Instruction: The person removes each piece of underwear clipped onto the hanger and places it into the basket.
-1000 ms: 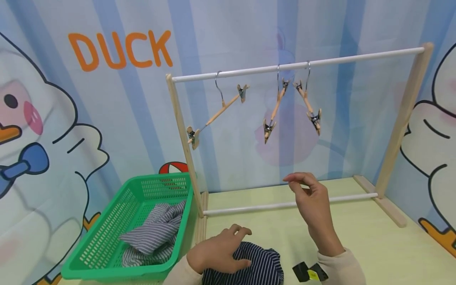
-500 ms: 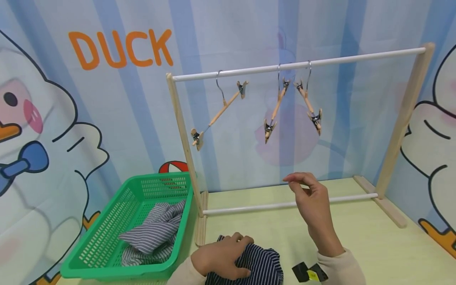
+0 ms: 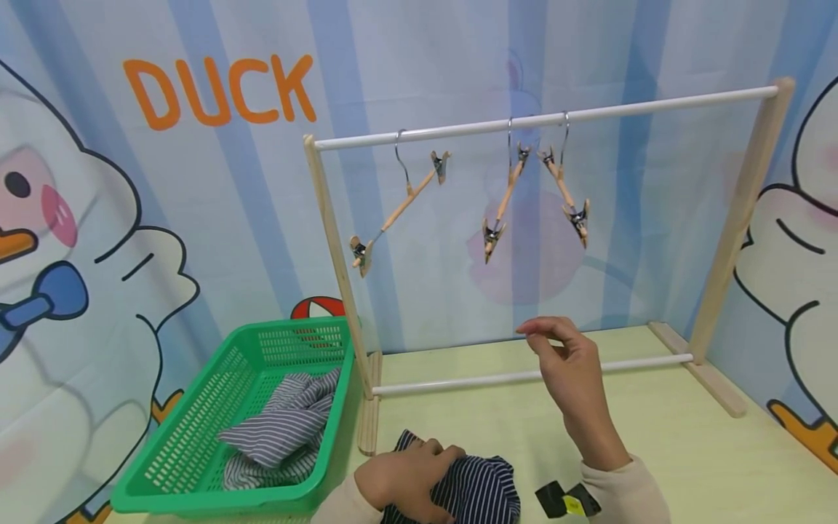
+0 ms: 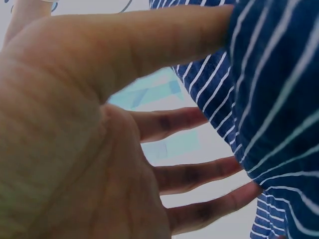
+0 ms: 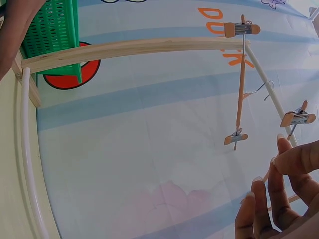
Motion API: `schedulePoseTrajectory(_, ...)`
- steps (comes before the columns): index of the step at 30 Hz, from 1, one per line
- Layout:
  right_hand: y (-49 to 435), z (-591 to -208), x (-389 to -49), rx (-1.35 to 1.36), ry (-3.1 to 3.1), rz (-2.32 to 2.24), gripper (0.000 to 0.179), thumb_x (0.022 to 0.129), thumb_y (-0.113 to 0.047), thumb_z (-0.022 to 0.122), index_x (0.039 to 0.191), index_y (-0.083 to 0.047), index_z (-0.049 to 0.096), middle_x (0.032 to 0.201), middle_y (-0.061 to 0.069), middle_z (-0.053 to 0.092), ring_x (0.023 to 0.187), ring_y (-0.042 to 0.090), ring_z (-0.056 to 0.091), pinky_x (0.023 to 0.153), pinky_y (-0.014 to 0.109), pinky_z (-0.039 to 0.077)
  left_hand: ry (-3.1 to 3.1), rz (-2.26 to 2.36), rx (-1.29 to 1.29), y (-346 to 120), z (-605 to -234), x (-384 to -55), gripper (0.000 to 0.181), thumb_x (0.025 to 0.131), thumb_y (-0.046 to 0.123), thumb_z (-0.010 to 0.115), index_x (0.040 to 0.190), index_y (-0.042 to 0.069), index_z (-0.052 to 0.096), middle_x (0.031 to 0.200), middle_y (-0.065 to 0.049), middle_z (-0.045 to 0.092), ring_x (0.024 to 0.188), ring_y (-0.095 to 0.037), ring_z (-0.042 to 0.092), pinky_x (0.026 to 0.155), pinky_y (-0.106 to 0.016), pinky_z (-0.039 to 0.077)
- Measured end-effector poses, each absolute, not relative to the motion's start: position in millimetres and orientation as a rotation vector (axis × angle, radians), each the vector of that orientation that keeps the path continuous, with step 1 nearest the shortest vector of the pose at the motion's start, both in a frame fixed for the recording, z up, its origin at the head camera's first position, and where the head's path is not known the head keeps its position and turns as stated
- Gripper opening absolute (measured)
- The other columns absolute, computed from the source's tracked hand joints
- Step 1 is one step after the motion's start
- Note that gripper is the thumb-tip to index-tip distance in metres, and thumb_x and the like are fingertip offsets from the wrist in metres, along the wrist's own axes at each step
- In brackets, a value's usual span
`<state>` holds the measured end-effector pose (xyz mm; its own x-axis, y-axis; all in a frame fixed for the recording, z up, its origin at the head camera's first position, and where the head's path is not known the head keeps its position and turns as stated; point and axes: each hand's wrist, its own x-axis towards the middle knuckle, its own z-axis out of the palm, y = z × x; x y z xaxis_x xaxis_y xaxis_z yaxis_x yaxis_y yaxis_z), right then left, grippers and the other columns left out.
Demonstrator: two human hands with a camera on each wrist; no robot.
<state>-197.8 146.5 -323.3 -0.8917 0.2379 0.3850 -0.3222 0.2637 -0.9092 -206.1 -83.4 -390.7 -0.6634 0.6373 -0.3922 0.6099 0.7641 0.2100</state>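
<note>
A navy cloth with thin white stripes [image 3: 481, 491] lies bunched at the table's front edge; its kind of garment cannot be told. My left hand [image 3: 409, 477] is on its left side, thumb and fingers curled onto the fabric. In the left wrist view, the thumb and fingertips meet the striped cloth [image 4: 279, 99], their tips partly hidden. My right hand [image 3: 568, 371] is raised over the table before the rack, fingers loosely bent toward the thumb, holding nothing. Three wooden clip hangers hang above: a left one [image 3: 399, 207], a middle one [image 3: 504, 196] and a right one [image 3: 567, 189].
A wooden rack with a white top rod [image 3: 445, 131] and a white lower rod [image 3: 458, 385] stands across the table. At left, a green basket [image 3: 147, 502] holds grey striped cloth [image 3: 281, 437]. Black straps with a yellow label [image 3: 568, 499] lie beside my right wrist.
My left hand has lowered onto the navy striped cloth and its fingers have curled in, lifting a fold at the cloth's far left. The left hanger has swung slightly. My right hand stays put.
</note>
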Motion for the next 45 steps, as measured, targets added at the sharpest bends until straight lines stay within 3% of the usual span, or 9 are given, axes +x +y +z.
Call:
schedulePoseTrajectory(6, 144.2, -322.0, -198.6, 0.092, -2.103, 1.661, 0.019, 0.102, -0.017, 0.055, 0.107, -0.007, 0.071, 0.103, -0.014, 0.061, 0.101, 0.001, 0.057, 0.085, 0.018, 0.045, 2.529, 0.013, 0.903, -84.2, -402.4, -213.8, 0.081, 0.084, 0.041, 0.078, 0.151, 0.033, 0.033, 0.137, -0.003, 0.050, 0.123, -0.024, 0.052, 0.095, -0.040, 0.052)
schedulePoseTrajectory(14, 142.7, -321.6, -197.9, 0.110, -2.127, 1.640, 0.021, 0.102, -0.019, 0.055, 0.108, -0.008, 0.071, 0.107, -0.012, 0.061, 0.102, 0.001, 0.056, 0.085, 0.018, 0.045, 2.522, -0.015, 0.970, -95.8, -488.9, -265.6, 0.100, 0.069, 0.074, 0.075, 0.149, 0.053, 0.019, 0.147, 0.001, 0.042, 0.130, -0.032, 0.046, 0.089, -0.051, 0.053)
schedulePoseTrajectory(21, 141.0, -325.1, -197.8, 0.177, -2.235, 1.573, 0.019, 0.102, -0.019, 0.054, 0.108, -0.012, 0.071, 0.117, -0.002, 0.062, 0.103, 0.003, 0.056, 0.089, 0.026, 0.045, 2.476, -0.037, 0.993, -96.8, -523.0, -294.3, 0.099, 0.066, 0.077, 0.074, 0.145, 0.057, 0.018, 0.148, 0.002, 0.039, 0.130, -0.036, 0.044, 0.087, -0.053, 0.052)
schedulePoseTrajectory(27, 138.6, -327.3, -199.5, 0.226, -2.349, 1.511, 0.018, 0.102, -0.022, 0.056, 0.111, -0.017, 0.071, 0.122, -0.002, 0.064, 0.109, 0.014, 0.059, 0.097, 0.039, 0.046, 2.506, -0.071, 0.986, -92.8, -508.2, -280.9, 0.091, 0.068, 0.073, 0.076, 0.141, 0.056, 0.024, 0.144, 0.000, 0.043, 0.126, -0.036, 0.048, 0.086, -0.052, 0.051)
schedulePoseTrajectory(32, 138.9, -327.2, -199.8, 0.235, -2.370, 1.498, 0.019, 0.102, -0.024, 0.056, 0.114, -0.018, 0.069, 0.125, -0.001, 0.064, 0.112, 0.018, 0.059, 0.098, 0.040, 0.045, 2.532, -0.104, 0.916, -81.6, -458.2, -246.1, 0.078, 0.078, 0.051, 0.081, 0.140, 0.046, 0.033, 0.135, -0.001, 0.048, 0.109, -0.028, 0.054, 0.080, -0.046, 0.052)
schedulePoseTrajectory(38, 139.2, -327.7, -200.5, 0.272, -2.390, 1.470, 0.021, 0.102, -0.026, 0.056, 0.118, -0.017, 0.067, 0.125, 0.000, 0.063, 0.113, 0.019, 0.060, 0.097, 0.040, 0.045, 2.593, -0.063, 0.844, -72.4, -409.6, -212.3, 0.066, 0.080, 0.030, 0.081, 0.133, 0.032, 0.042, 0.117, -0.003, 0.055, 0.085, -0.019, 0.057, 0.073, -0.034, 0.051)
schedulePoseTrajectory(45, 137.4, -327.9, -201.0, 0.326, -2.421, 1.412, 0.022, 0.102, -0.025, 0.057, 0.120, -0.016, 0.065, 0.125, 0.002, 0.063, 0.113, 0.021, 0.061, 0.095, 0.041, 0.047, 2.513, -0.018, 0.812, -71.1, -401.3, -211.4, 0.070, 0.088, 0.022, 0.074, 0.146, 0.018, 0.035, 0.130, -0.012, 0.053, 0.083, -0.019, 0.061, 0.076, -0.031, 0.052)
